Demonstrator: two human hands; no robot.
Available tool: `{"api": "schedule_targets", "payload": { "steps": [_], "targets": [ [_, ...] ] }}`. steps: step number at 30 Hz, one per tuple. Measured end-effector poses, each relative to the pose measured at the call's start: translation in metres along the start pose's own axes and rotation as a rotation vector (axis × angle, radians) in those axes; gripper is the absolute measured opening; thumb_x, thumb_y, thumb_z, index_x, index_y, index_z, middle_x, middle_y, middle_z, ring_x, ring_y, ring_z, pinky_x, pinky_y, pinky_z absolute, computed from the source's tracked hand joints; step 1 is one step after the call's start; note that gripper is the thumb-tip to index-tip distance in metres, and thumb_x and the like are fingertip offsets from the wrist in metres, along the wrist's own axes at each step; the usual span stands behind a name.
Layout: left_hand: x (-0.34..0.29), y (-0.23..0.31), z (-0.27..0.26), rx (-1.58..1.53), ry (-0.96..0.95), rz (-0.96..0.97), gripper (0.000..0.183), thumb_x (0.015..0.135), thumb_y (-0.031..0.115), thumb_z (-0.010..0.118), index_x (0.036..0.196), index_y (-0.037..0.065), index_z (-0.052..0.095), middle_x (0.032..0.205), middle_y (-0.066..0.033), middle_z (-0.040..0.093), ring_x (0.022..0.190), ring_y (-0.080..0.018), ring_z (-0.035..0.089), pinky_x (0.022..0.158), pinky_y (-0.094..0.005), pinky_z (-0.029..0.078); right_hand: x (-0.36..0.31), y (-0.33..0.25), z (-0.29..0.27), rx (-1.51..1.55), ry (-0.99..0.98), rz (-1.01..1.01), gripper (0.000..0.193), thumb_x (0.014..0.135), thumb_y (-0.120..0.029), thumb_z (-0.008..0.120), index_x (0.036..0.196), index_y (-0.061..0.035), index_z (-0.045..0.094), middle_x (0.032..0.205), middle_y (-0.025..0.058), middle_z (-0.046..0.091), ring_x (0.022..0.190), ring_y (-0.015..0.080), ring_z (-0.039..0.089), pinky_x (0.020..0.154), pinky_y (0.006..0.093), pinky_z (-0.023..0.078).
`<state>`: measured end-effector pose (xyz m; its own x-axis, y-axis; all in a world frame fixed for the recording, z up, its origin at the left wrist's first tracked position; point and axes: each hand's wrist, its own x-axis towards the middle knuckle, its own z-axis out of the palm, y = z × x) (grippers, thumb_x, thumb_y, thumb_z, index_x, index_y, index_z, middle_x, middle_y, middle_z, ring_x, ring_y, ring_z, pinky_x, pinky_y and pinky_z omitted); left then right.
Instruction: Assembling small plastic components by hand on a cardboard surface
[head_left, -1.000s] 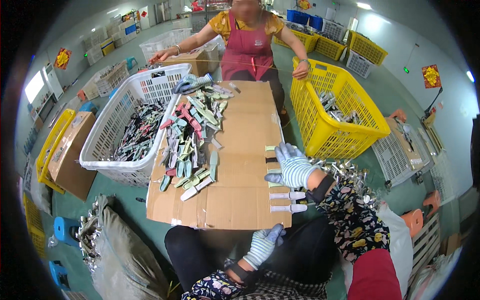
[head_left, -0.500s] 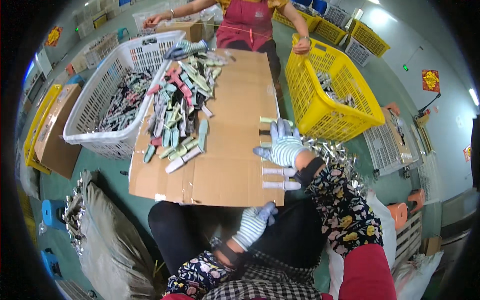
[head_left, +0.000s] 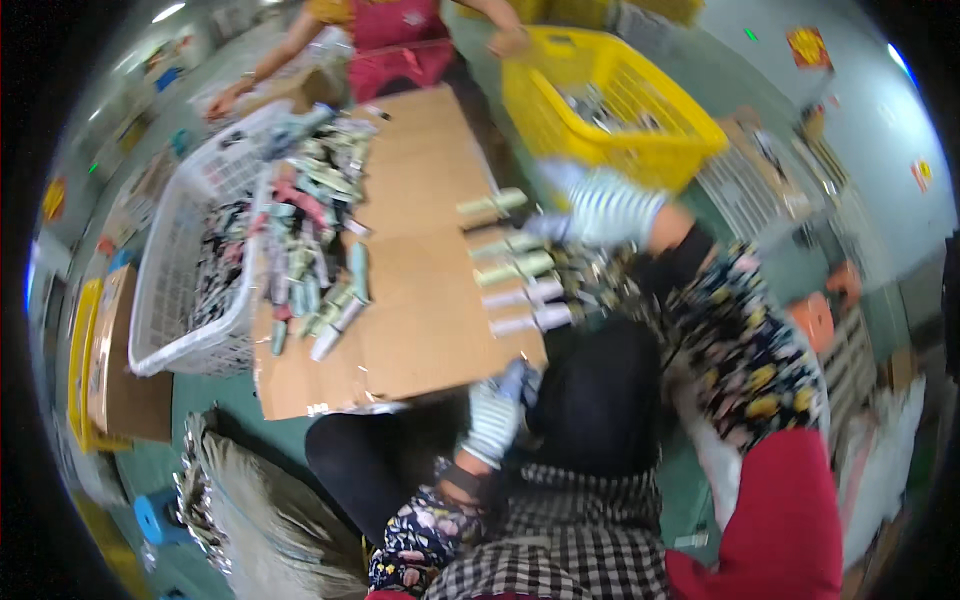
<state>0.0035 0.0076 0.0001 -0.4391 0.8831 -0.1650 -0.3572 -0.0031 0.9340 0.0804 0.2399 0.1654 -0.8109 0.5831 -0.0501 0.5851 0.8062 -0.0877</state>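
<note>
My right hand [head_left: 612, 207], in a striped glove with grey fingertips, is blurred beside the cardboard's right edge, near the yellow basket. Its thumb and fingers look apart, and I see nothing held. Close to it, a row of long flat plastic pieces [head_left: 513, 268], pale green, dark and whitish, lies across the cardboard's [head_left: 415, 300] edge. My left hand [head_left: 494, 412], gloved alike, rests at the near edge of the board with its fingers drawn together; whatever they hold, if anything, is hidden. Farther left on the board is a heap of similar green, pink and grey pieces [head_left: 312, 230].
A white basket [head_left: 150, 345] with many small pieces stands left of the board. The yellow basket [head_left: 610, 150] at far right holds metallic parts. Shiny metal parts [head_left: 610, 280] lie beside the board's right edge. Across the board is another person [head_left: 400, 50]. A sack [head_left: 270, 500] leans at lower left.
The view has shifted and turned. My right hand has moved off the row of pieces, rightward past the board's edge, uncovering more green pieces. My left hand stays by the near edge.
</note>
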Motion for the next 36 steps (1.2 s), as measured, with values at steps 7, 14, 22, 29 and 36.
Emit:
{"api": "schedule_targets", "payload": {
  "steps": [7, 14, 22, 29, 36],
  "targets": [
    [0.009, -0.013, -0.003, 0.020, 0.072, -0.050, 0.029, 0.094, 0.027, 0.056, 0.079, 0.003, 0.062, 0.066, -0.0013, 0.058, 0.056, -0.0082, 0.050, 0.054, -0.0228, 0.039, -0.150, 0.153, 0.072, 0.216, -0.182, 0.374, 0.056, 0.090, -0.051, 0.049, 0.115, -0.0015, 0.057, 0.111, 0.0225, 0.062, 0.101, 0.0347, 0.060, 0.087, 0.0420, 0.047],
    [0.002, -0.009, -0.012, 0.301, 0.033, -0.053, 0.040, 0.095, 0.039, 0.051, 0.082, 0.003, 0.062, 0.065, -0.0023, 0.057, 0.056, -0.0104, 0.049, 0.056, -0.0252, 0.040, -0.260, 0.136, 0.285, 0.562, -0.288, 0.669, 0.036, 0.091, -0.033, 0.054, 0.114, -0.0052, 0.058, 0.113, 0.0230, 0.060, 0.097, 0.0322, 0.062, 0.083, 0.0429, 0.052],
    [-0.005, 0.003, 0.004, 0.498, 0.170, -0.177, 0.049, 0.093, 0.052, 0.048, 0.080, 0.005, 0.058, 0.059, -0.0019, 0.051, 0.054, -0.0124, 0.048, 0.055, -0.0265, 0.038, -0.157, 0.186, 0.330, 0.596, 0.134, 1.084, 0.080, 0.085, -0.036, 0.063, 0.144, -0.0056, 0.019, 0.146, 0.0264, 0.023, 0.128, 0.0393, 0.039, 0.106, 0.0439, 0.036],
    [-0.003, 0.001, 0.005, 0.288, 0.110, -0.225, 0.037, 0.091, 0.039, 0.058, 0.088, 0.002, 0.054, 0.071, -0.0042, 0.055, 0.055, -0.0122, 0.050, 0.047, -0.0260, 0.040, -0.110, 0.279, 0.347, 0.922, 0.151, 1.350, 0.100, 0.073, -0.044, 0.072, 0.149, -0.0175, 0.013, 0.147, 0.0322, 0.015, 0.137, 0.0442, 0.019, 0.110, 0.0461, 0.027],
    [-0.003, 0.010, 0.007, 0.543, 0.112, -0.177, 0.049, 0.092, 0.050, 0.051, 0.072, 0.006, 0.055, 0.057, -0.0037, 0.051, 0.052, -0.0142, 0.048, 0.053, -0.0271, 0.038, -0.057, 0.158, 0.347, 0.894, 0.057, 0.982, 0.082, 0.075, -0.038, 0.071, 0.143, -0.0183, 0.029, 0.151, 0.0232, 0.011, 0.131, 0.0427, 0.035, 0.109, 0.0447, 0.032]
  ]
}}
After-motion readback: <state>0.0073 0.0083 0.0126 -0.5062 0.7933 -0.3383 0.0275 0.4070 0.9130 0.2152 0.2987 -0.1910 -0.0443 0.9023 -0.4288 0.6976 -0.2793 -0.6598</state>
